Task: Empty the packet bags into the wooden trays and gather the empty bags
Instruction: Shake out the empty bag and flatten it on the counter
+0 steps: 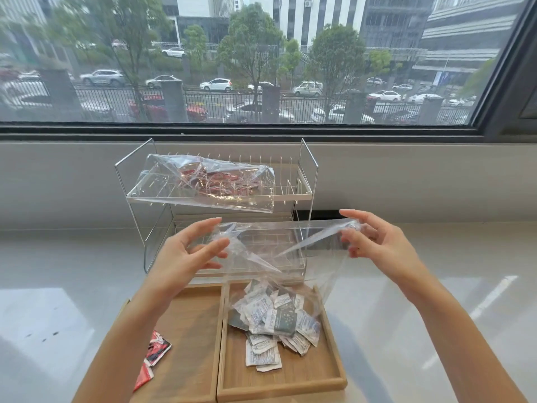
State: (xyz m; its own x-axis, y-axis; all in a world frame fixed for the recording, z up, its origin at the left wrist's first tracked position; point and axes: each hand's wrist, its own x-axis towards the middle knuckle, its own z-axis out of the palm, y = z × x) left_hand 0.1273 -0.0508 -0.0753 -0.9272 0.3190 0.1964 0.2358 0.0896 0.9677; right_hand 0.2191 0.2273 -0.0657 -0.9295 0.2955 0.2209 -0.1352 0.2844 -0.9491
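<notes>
A clear plastic bag [290,251] hangs stretched between my hands above the right wooden tray [334,382]. My left hand [186,251] pinches its left corner and my right hand [374,239] grips its right corner. Several white and dark green packets [276,321] lie heaped in the right tray, some still inside the bag's lower end. The left wooden tray [197,315] holds red packets [152,356] at its left edge. A second clear bag [209,181] with red packets inside lies on the top shelf of a wire rack [308,187].
The wire rack stands on a pale counter [436,301] just behind the two trays, its lower shelf behind the held bag. A grey window ledge and a large window run along the back.
</notes>
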